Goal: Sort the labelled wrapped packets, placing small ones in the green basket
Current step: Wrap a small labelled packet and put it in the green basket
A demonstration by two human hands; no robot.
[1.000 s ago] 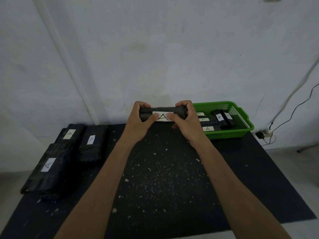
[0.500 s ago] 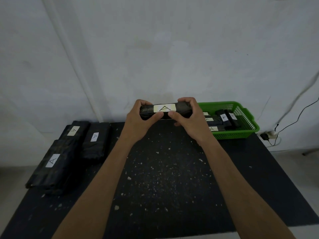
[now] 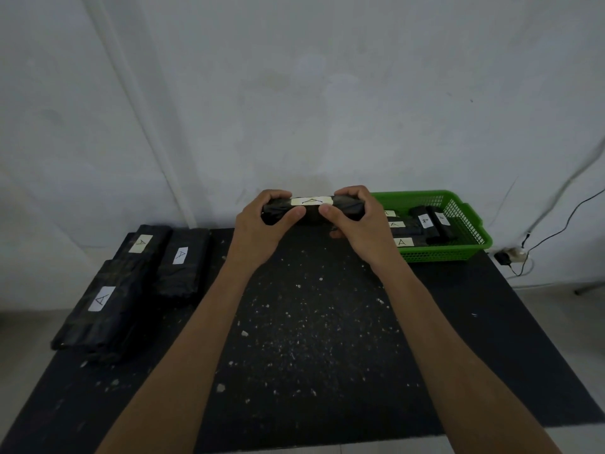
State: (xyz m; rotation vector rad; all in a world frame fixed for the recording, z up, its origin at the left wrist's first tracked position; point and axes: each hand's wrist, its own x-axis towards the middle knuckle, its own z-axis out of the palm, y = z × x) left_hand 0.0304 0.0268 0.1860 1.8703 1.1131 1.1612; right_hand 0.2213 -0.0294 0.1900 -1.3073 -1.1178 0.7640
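Large packets [image 3: 108, 290]: three black-wrapped, labelled A, far left on the table [image 3: 327, 371].
Left hand [image 3: 258, 227]: fingers curled round the held packet's left end.
Held packet [image 3: 312, 209]: small, aloft centre-far; wrap looks soft and slick, likely light; grip the ends.
Right hand [image 3: 363, 224]: gripping its right end.
Green basket [image 3: 471, 231]: far right, holding several small labelled packets.
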